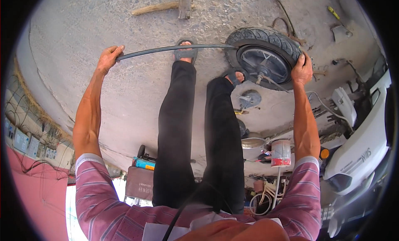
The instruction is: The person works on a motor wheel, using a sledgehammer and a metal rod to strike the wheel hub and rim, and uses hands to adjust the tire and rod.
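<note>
My left hand (111,57) is closed around one end of a long, dark tire lever (166,49). The lever runs to the right across my sandalled foot, and its far tip meets the tire's edge beside the rim, where the very end is hidden. A black treaded tire (266,34) sits on a dark hub-motor wheel (264,63), tilted on the ground with its axle toward me. Gripping the tire's right side is my right hand (302,69), thumb over the tread. A grey cable (275,83) leads from the axle.
A round metal brake plate (250,98) lies below the wheel. To the right stands a white scooter (357,145); near it are a red and white can (281,153) and a metal basin (253,143). Wood pieces (185,4) and a yellow-handled tool (333,11) lie farther off.
</note>
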Tool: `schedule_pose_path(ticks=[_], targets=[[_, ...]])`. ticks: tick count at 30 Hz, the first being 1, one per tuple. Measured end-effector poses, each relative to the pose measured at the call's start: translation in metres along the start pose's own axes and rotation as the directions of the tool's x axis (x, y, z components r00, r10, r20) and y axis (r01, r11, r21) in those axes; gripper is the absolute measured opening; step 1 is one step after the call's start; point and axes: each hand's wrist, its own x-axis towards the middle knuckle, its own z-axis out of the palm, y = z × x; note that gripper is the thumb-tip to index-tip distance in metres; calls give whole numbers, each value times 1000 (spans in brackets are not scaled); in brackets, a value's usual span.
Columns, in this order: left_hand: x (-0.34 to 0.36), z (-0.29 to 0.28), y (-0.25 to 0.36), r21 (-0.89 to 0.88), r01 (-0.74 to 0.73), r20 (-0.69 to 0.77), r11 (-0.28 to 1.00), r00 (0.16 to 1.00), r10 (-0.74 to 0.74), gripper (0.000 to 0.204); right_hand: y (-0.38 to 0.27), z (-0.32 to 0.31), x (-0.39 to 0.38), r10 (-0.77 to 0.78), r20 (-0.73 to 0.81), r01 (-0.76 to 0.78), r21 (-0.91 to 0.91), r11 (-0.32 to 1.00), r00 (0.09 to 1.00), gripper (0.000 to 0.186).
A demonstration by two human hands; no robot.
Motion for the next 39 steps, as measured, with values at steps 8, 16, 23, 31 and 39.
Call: schedule_pose_path(ticks=[8, 16, 23, 31, 39], targets=[[46, 9, -29, -38, 125, -313, 991, 941, -131, 62, 1, 7, 0, 38, 11, -38, 18, 999, 999, 48], [-11, 33, -43, 89, 177, -391, 980, 911, -129, 68, 9, 1, -1, 27, 3, -27, -8, 1000, 1000, 51], [-18, 26, -32, 181, 177, -426, 967, 901, -85, 70, 10, -2, 2, 13, -5, -13, 5, 1000, 1000, 51], [57, 36, 0, 606, 111, -673, 788, 599, 434, 52, 7, 6, 7, -34, 32, 32, 55, 998, 999, 46], [68, 119, 115, 87, -331, -434, 940, 837, 334, 43, 5, -1, 8, -8, 38, 9, -10, 1000, 999, 49]])
